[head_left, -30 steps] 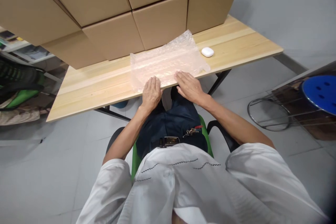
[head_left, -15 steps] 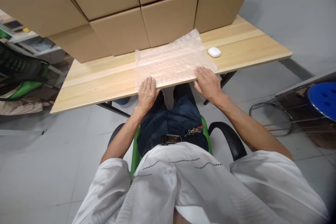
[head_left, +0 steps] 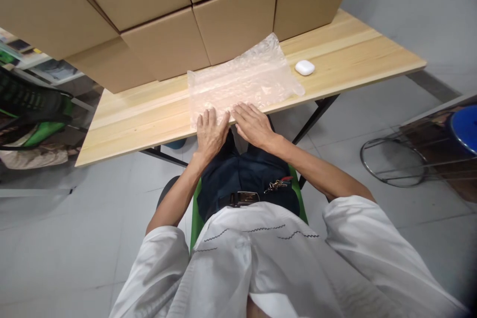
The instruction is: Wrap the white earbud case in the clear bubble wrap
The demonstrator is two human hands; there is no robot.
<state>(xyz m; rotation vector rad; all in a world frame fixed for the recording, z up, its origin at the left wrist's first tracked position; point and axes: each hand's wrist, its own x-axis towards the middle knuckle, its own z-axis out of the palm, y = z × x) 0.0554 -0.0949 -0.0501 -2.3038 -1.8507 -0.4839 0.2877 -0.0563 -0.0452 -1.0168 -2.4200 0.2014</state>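
Note:
A sheet of clear bubble wrap (head_left: 246, 77) lies spread on the wooden table (head_left: 149, 114), reaching its front edge. My left hand (head_left: 211, 131) rests on the sheet's near left corner, fingers stretched forward and thumb out to the right. Close beside it, my right hand (head_left: 253, 123) lies on the near edge of the wrap, its fingers extended and pointing left. Neither hand grips anything. To the right of the wrap sits a small white rounded case (head_left: 304, 67), apart from both hands.
Stacked cardboard boxes (head_left: 234, 20) stand along the back of the table, right behind the wrap. A green and black chair (head_left: 37, 109) is at the left. On the right are a blue stool (head_left: 465, 129) and a metal ring frame (head_left: 393, 161) on the floor.
My right hand has slid left along the wrap's near edge, from its right corner to beside my left hand. The left hand stays at the left corner, its thumb and fingers more spread.

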